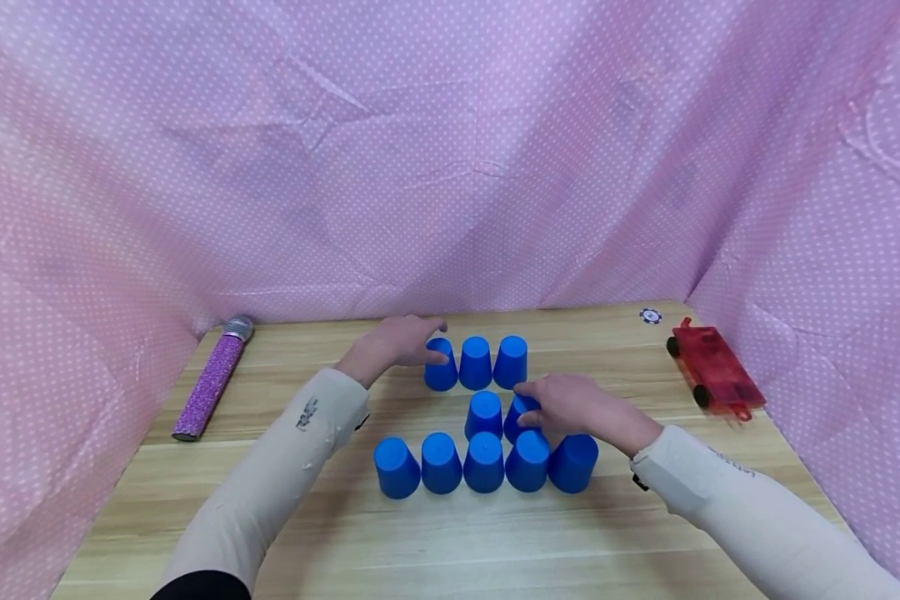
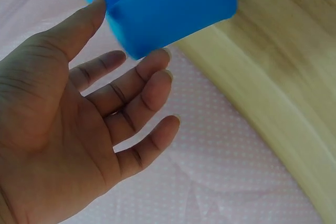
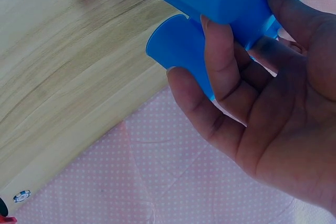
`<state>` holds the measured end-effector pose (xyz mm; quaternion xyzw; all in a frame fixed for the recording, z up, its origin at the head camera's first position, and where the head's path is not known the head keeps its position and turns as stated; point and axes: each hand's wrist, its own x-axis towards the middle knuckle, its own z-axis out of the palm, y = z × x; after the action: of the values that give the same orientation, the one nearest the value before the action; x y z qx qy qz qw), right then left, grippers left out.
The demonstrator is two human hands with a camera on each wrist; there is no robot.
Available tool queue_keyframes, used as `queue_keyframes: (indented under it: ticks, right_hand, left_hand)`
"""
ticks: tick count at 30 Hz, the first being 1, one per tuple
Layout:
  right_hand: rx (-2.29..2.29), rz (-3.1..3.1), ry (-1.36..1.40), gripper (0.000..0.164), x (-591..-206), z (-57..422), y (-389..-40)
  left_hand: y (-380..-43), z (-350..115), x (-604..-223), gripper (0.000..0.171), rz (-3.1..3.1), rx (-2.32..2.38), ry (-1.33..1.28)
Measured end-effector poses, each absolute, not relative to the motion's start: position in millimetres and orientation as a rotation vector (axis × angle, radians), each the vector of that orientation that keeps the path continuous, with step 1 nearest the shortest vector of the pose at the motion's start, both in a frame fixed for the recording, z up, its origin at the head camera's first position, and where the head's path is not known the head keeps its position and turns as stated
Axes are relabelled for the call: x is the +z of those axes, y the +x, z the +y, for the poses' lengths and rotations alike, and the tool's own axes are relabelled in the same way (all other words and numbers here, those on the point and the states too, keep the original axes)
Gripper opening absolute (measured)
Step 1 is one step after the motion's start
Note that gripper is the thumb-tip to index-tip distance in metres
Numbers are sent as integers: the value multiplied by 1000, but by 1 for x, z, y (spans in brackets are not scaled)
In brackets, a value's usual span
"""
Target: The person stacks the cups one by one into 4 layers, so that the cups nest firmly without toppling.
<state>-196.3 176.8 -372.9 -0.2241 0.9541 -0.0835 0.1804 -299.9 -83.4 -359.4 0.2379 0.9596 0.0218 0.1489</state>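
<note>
Blue cups stand upside down on the wooden table in three rows. At the back row, my left hand (image 1: 399, 340) is beside the leftmost cup (image 1: 441, 375); its thumb lies at the cup's near side, and in the left wrist view the fingers (image 2: 149, 93) are spread and loosely bent. My right hand (image 1: 570, 403) holds the right cup (image 1: 516, 414) of the middle row between thumb and fingers, partly hiding it. Left of that cup stands another blue cup (image 1: 484, 414). The front row holds several more, including a middle cup (image 1: 484, 462) and a right-end cup (image 1: 573, 464).
A glittery purple microphone (image 1: 213, 379) lies at the table's left. On the right are a red toy cart (image 1: 716, 367) with black wheels and a poker chip (image 1: 651, 316) near the back edge. Pink dotted cloth (image 1: 450, 167) hangs around the wooden table (image 1: 307, 533).
</note>
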Motion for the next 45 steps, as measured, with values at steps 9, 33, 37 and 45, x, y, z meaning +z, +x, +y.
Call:
queue_keyframes:
  ticks: [9,33,37,45]
  right_hand:
    - [-218,2697,-621,58,-371,176,-196]
    - [-194,2701,-627,57,-372,175,-195]
    - [-197,2697,-628,57,-372,175,-196]
    - [-213,2694,-659,57,-371,175,-196]
  left_hand:
    - [-274,-72,-338,44,2795,2,928]
    - [-229,-39,-366,56,2556,0,1129]
    - [-229,-38,-369,54,2557,6,1154]
    - [-231,-37,-371,44,2523,75,1164]
